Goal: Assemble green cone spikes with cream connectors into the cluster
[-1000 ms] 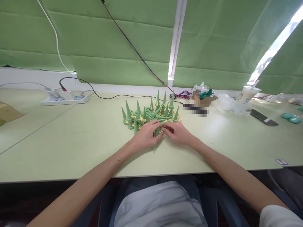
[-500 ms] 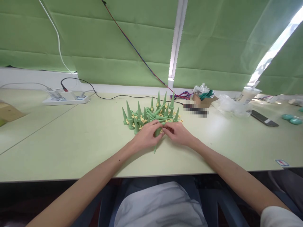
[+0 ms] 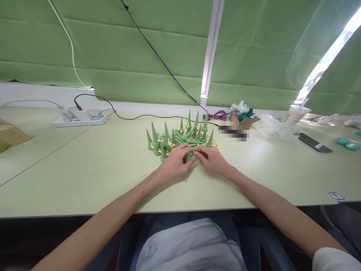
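My left hand [image 3: 176,161] is closed around a green plant watering spike [image 3: 186,176], whose thin tip points down toward me. At the spike's side, the fingers of my right hand [image 3: 213,159] are pinched together, touching my left fingertips. A bit of yellow shows by them, seemingly the spike's small valve, mostly hidden by the fingers. Just behind both hands is a cluster of more green watering spikes [image 3: 154,140] with yellow valves [image 3: 170,143]. Several stand upright with points up; others lie crossed in the middle.
A power strip [image 3: 80,119] with plugs sits at the back left, trailing a black cable. Behind the spikes are coiled wires [image 3: 216,115] and a small cardboard box [image 3: 244,122]. Farther right are a plastic bag [image 3: 278,128], a cup [image 3: 295,116] and a dark phone [image 3: 315,143].
The held spike's tip has swung slightly to the right. Both hands keep almost the same place and grip. The whole view has shifted a little.
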`<state>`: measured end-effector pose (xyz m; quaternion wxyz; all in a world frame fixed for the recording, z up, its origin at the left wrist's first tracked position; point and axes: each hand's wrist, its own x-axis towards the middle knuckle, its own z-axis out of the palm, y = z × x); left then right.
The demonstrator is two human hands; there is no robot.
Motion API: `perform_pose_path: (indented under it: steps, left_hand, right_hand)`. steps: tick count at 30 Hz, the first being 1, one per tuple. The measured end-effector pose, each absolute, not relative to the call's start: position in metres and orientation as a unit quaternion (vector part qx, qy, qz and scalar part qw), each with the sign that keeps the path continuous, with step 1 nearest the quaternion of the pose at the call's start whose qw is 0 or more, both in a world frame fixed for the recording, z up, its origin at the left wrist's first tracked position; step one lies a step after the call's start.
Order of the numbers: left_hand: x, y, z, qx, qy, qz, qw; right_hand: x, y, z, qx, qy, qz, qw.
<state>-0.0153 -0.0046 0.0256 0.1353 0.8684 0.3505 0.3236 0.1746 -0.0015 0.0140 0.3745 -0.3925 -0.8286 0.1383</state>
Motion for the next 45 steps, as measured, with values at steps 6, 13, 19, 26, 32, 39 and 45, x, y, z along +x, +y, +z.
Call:
perform_pose_path:
  steps: [6, 13, 19, 26, 32, 39, 45]
  left_hand:
    - [-0.0147, -0.0023, 0.0233, 0.853, 0.363, 0.341, 0.156]
    - [-0.0133, -0.0027, 0.0226, 0.840, 0.374, 0.353, 0.172]
    - [-0.0135, -0.0035, 0.0239, 0.832, 0.377, 0.368, 0.176]
    - [-0.0126, -0.0007, 0.0240, 0.815, 0.395, 0.392, 0.161]
    - [-0.0136, 0.0002, 0.0246, 0.800, 0.405, 0.412, 0.160]
    - [-0.0138, -0.0006, 0.0268, 0.784, 0.413, 0.425, 0.186]
    - [-0.0123, -0.0004, 0.0272, 0.759, 0.424, 0.445, 0.214]
  right_hand:
    - [0.1731, -0.0029, 0.0145, -0.400, -0.816, 0.141, 0.392]
    - [0.1721, -0.0033, 0.0148, -0.406, -0.807, 0.161, 0.397]
    - [0.1720, -0.0044, 0.0166, -0.403, -0.801, 0.181, 0.404]
    - [0.1712, -0.0037, 0.0161, -0.412, -0.793, 0.195, 0.403]
    - [0.1713, -0.0030, 0.0164, -0.413, -0.800, 0.173, 0.399]
    - [0.1708, -0.0041, 0.0160, -0.408, -0.804, 0.155, 0.404]
    - [0.1709, -0.0041, 0.0165, -0.413, -0.798, 0.144, 0.415]
